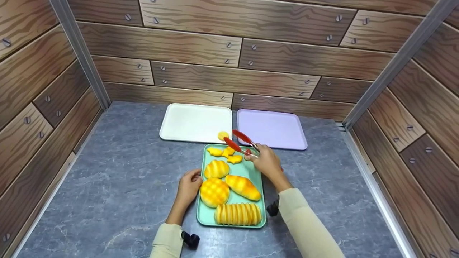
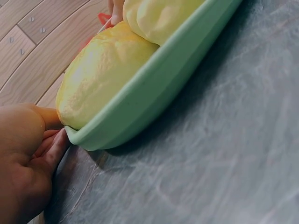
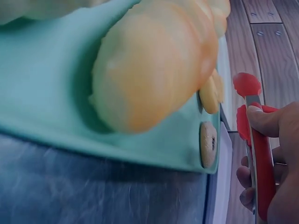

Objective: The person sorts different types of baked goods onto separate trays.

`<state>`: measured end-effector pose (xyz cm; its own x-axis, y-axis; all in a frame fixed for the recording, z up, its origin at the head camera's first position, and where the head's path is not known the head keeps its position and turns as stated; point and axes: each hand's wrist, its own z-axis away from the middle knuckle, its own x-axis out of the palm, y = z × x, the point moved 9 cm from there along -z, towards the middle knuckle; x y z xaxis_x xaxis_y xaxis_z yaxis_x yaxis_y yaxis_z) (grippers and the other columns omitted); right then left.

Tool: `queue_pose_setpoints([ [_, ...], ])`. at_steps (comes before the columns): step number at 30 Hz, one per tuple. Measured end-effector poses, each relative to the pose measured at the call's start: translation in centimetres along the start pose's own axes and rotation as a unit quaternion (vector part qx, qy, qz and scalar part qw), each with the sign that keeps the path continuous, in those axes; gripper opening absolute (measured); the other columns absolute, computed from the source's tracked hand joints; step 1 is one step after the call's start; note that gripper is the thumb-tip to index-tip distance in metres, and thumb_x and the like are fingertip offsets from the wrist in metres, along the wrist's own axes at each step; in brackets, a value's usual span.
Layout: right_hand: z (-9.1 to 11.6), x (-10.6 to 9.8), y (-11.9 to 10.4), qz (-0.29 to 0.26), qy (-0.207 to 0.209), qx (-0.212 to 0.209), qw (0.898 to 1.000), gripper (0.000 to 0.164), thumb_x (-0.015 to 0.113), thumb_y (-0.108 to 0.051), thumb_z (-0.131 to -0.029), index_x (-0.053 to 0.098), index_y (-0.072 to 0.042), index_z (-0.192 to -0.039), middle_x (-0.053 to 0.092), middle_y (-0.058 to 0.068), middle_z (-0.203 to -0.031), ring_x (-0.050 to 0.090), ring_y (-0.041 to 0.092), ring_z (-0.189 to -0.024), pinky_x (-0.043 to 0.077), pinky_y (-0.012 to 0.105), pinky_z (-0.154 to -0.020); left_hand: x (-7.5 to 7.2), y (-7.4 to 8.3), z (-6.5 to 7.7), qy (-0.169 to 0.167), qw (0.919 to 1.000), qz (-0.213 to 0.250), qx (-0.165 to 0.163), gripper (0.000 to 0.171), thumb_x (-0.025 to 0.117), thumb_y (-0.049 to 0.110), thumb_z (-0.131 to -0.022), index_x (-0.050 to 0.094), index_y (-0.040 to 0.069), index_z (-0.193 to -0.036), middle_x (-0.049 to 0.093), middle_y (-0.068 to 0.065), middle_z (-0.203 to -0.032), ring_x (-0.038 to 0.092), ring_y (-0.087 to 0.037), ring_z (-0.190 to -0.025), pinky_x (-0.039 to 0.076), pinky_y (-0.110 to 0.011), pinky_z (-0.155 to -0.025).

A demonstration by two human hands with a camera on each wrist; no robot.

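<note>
My right hand [image 1: 267,161] grips red-tipped tongs [image 3: 264,172], their tips spread with nothing visible between them. The tips hover by the white tray's [image 1: 193,122] near right corner, beside a round yellow piece [image 1: 223,135]. My left hand [image 1: 189,185] holds the left rim of the green tray [image 2: 140,102], thumb and finger at its edge. On that tray lie a round bun [image 1: 214,192], a ridged roll [image 1: 216,168], a long bread [image 1: 244,187], a sliced loaf [image 1: 238,214] and several small yellow shapes [image 1: 235,159]. A small round cookie [image 3: 208,144] sits near its far right corner.
A lilac tray [image 1: 272,129] stands at the back right, next to the white one. Wood-patterned walls [image 1: 200,75] enclose the grey marbled table [image 1: 118,179] at the back and both sides. Metal posts [image 1: 84,57] mark the corners.
</note>
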<state>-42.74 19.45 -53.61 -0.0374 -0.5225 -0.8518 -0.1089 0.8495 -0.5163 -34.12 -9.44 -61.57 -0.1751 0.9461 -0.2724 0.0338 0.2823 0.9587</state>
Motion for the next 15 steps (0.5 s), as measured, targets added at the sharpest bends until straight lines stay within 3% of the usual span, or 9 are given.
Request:
queue_pose_setpoints([
  [9, 3.4, -2.1, 1.0, 0.022, 0.032, -0.032, 0.999, 0.064, 0.08, -0.034, -0.085, 0.06, -0.007, -0.139, 0.065, 0.017, -0.13, 0.061, 0.04, -0.117, 0.047, 0.059, -0.096, 0.1, 0.1, 0.0, 0.0, 1.0, 0.008, 0.002, 0.035, 0.061, 0.0, -0.09, 0.067, -0.007, -0.123, 0.068, -0.017, -0.108, 0.065, -0.022, -0.096, 0.054, -0.03, -0.085],
  [15, 5.6, -2.3, 1.7, 0.048, 0.024, -0.034, 0.998, 0.064, 0.08, -0.033, -0.085, 0.059, -0.005, -0.139, 0.065, 0.018, -0.128, 0.061, 0.039, -0.116, 0.046, 0.059, -0.098, 0.1, -0.2, -0.1, -0.001, 1.0, 0.005, 0.0, 0.034, 0.062, 0.002, -0.091, 0.068, -0.005, -0.123, 0.068, -0.017, -0.108, 0.065, -0.023, -0.097, 0.054, -0.032, -0.086],
])
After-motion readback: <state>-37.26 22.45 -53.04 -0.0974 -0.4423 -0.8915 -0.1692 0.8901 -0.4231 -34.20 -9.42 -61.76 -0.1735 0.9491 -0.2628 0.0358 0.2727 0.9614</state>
